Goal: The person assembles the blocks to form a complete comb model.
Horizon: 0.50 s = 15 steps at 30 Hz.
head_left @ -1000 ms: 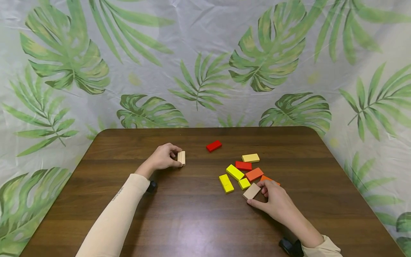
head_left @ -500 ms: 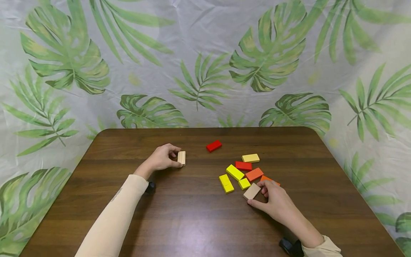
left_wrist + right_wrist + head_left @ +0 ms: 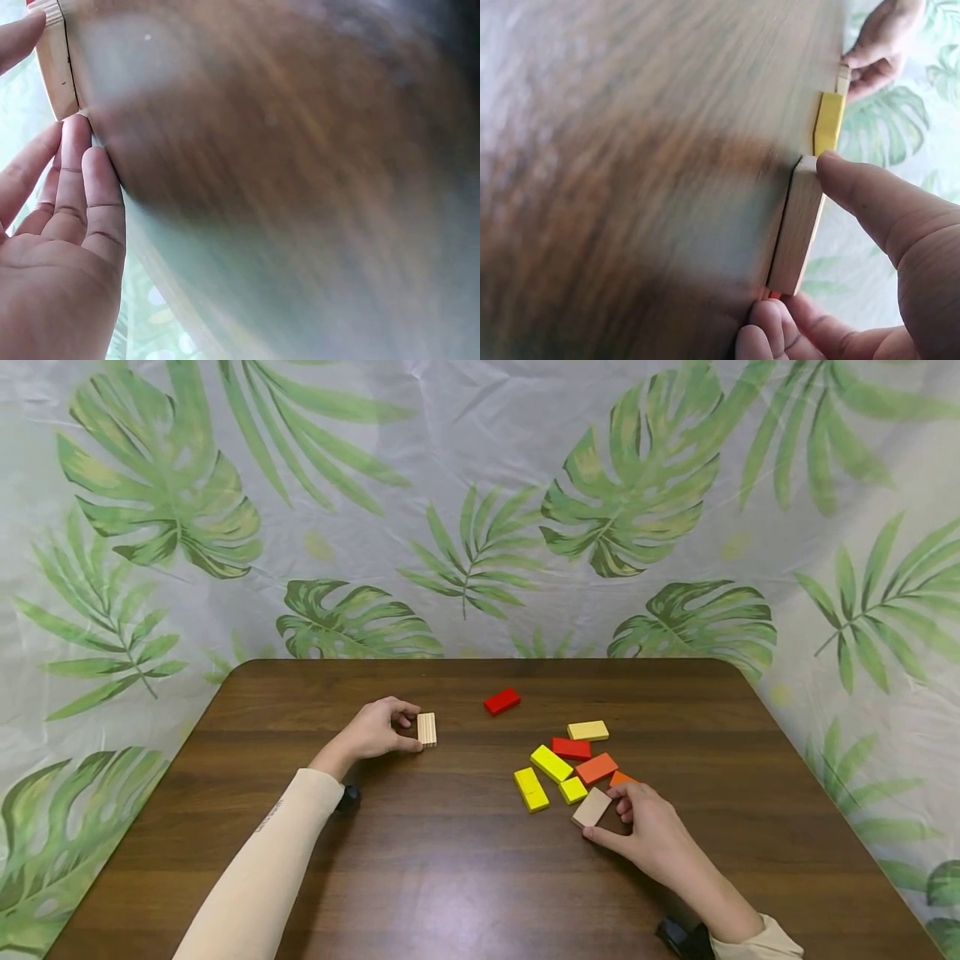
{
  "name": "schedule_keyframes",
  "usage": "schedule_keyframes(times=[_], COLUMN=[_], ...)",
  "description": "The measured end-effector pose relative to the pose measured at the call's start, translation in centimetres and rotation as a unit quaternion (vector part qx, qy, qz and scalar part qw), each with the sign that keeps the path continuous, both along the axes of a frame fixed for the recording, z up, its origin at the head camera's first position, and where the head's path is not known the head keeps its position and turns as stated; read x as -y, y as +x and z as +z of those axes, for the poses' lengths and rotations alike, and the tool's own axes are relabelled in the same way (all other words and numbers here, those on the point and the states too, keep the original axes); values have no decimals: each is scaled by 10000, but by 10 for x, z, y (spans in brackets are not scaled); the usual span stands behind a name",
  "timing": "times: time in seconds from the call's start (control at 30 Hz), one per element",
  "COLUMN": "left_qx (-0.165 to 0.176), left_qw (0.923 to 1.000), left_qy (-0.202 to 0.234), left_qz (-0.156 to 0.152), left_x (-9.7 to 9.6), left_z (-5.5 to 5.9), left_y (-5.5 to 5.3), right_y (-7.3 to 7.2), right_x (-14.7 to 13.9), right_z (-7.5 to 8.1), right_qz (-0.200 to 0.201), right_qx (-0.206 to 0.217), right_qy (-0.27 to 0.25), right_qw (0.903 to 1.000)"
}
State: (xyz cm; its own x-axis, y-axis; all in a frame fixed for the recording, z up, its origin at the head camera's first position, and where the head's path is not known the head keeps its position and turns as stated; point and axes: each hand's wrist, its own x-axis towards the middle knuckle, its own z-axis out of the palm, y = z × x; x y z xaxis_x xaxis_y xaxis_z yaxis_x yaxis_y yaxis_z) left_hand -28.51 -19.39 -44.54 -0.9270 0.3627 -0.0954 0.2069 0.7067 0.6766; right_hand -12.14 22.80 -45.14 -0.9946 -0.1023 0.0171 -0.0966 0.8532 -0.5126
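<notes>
My left hand holds a pale wooden block with striped grain near the back left of the table, thumb and fingertips at its two ends. In the left wrist view this block lies flat on the tabletop. Toward the right, my right hand pinches a plain wooden block by its ends. The right wrist view shows my thumb at one end of the plain block and fingers curled at the other. A small yellow block lies just beyond it.
Two longer yellow blocks, a red block, an orange-red block, a pale yellow block and a partly hidden orange one lie beyond my right hand. Another red block sits farther back. A leaf-patterned cloth hangs behind the table.
My left hand has eased slightly left, its fingertips overlapping the striped block less. The right hand keeps its hold on the plain block. The head view has shifted a little.
</notes>
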Motion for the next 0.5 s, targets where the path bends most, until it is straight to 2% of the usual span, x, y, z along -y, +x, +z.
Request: schedule_keyframes(times=[0.5], left_qx=[42], left_qw=[9999], left_qy=[101], left_qz=[-34], left_x=[1], left_z=[-3], left_y=[-2], right_y=[-6], right_x=[0], right_z=[4], right_qz=[-203], right_qx=[355], right_qy=[-221], right_qw=[9989])
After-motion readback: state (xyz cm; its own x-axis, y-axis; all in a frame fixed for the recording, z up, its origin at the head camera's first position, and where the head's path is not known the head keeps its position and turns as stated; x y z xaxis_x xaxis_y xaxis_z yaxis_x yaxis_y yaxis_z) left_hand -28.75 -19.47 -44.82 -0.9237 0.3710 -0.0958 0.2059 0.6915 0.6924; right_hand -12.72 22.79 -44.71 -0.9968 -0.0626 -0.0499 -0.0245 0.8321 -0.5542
